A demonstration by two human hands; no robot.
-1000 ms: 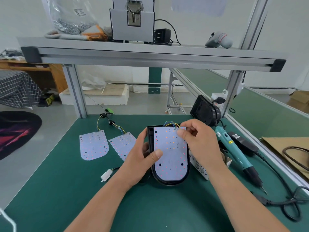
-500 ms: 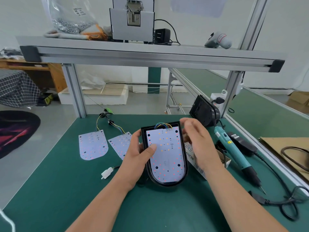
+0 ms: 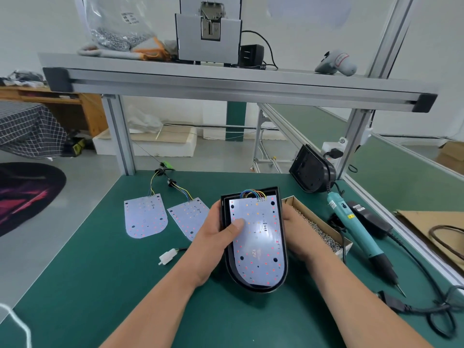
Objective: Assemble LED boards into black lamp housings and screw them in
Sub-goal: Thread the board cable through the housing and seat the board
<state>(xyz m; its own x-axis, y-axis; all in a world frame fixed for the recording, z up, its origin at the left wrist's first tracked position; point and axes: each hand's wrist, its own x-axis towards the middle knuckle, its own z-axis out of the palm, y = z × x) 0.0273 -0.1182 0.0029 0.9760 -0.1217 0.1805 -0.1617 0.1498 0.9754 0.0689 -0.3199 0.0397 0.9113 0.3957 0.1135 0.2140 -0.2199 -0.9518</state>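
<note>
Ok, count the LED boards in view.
3. One LED board lies in the black housing held by the left hand and right hand; two more lie on the mat to its left, one partly behind that hand.

The LED board [image 3: 261, 243] carries what looks like "12V" lengthwise; nothing else is legible.

White walls [image 3: 37, 26], grey floor [image 3: 75, 177], a wooden desk [image 3: 82, 106] far left, a dark rug [image 3: 25, 197] beside the green bench [image 3: 100, 285]

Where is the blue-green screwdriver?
In the head view the screwdriver lies at the right of the green table, between the box of screws and a black power adapter.
</note>
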